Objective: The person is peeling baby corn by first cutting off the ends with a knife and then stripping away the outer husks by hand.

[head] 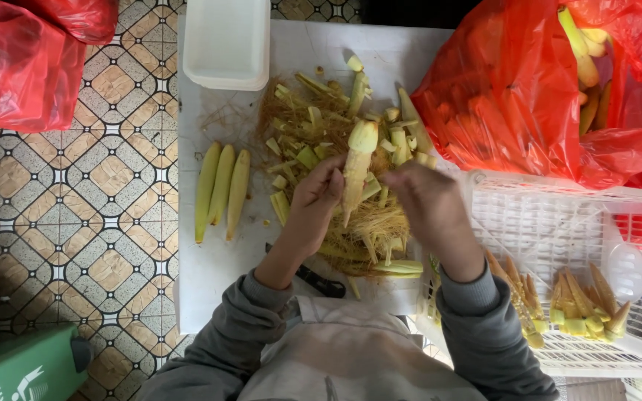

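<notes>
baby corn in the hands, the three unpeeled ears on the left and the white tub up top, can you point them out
baby corn (356,171), head view, on the pale cob's middle between both hands.
three unpeeled ears (222,186), head view, on the middle ear's husk.
white tub (226,41), head view, on its bare inner floor.

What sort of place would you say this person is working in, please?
Probably an informal food-prep spot, perhaps a market stall or home kitchen floor. The left hand holds a baby corn over a white board strewn with husks, with a red bag of corn and a white crate beside patterned floor tiles.
</notes>
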